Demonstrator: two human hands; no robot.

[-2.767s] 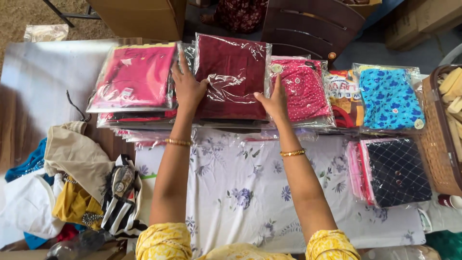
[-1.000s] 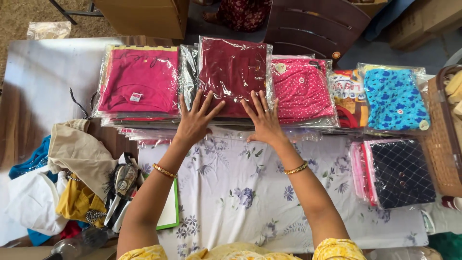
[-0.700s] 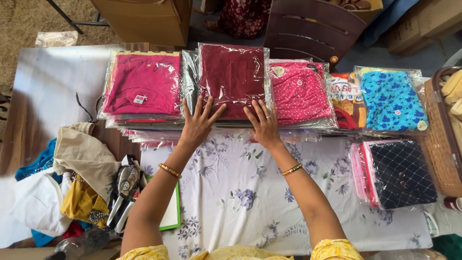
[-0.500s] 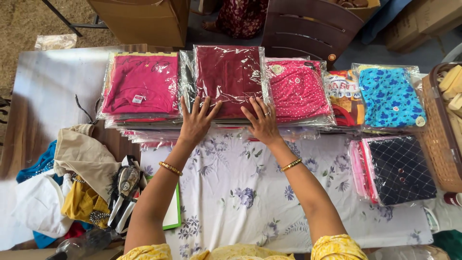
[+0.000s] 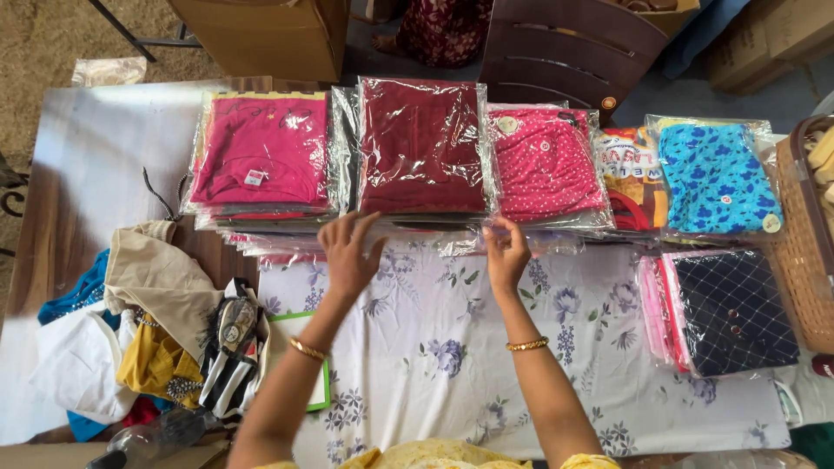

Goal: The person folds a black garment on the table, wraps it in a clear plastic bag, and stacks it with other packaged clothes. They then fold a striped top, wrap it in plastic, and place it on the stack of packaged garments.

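The left hand [image 5: 347, 252] hovers just near of the maroon packet [image 5: 423, 148], its fingers [image 5: 334, 230] spread wide and loosely curled, gripping nothing; whether the tips brush the packet's near edge cannot be told. The right hand [image 5: 506, 252] sits at the same edge, a little to the right, fingers [image 5: 495, 227] drawn narrow as if pinching the clear wrapping there, though the contact is too small to make out. Each wrist wears a gold bangle [image 5: 527, 345].

The maroon packet lies at the far middle of the worktop [image 5: 87, 165], on top of a stack of plastic-wrapped garments. Left of it sits a pink packet [image 5: 261, 156], right of it a dotted pink packet [image 5: 543, 165], then a blue flowered packet [image 5: 717, 178]. A dark quilted packet [image 5: 734, 308] lies near right. A white floral cloth [image 5: 452, 365] covers the near middle. A heap of loose clothes [image 5: 130, 330] lies near left. A wicker basket [image 5: 795, 252] stands at the right edge; a dark wooden chair [image 5: 565, 43] and a cardboard box [image 5: 261, 35] stand beyond.
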